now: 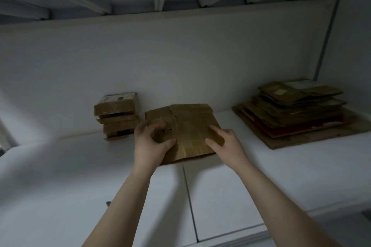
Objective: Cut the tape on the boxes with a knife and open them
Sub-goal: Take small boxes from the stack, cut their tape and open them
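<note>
A flattened brown cardboard box [186, 132] lies on the white surface [261, 176]. Left hand [149, 142] fingers clamp its flap; right hand [224, 142] fingers press straight on it, probably flattening it. Small taped brown boxes [117, 115] stand just left.

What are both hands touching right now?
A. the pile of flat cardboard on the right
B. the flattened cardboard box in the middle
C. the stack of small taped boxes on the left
B: the left hand grips the flattened cardboard box at its left flap, and the right hand rests on its right side.
</note>
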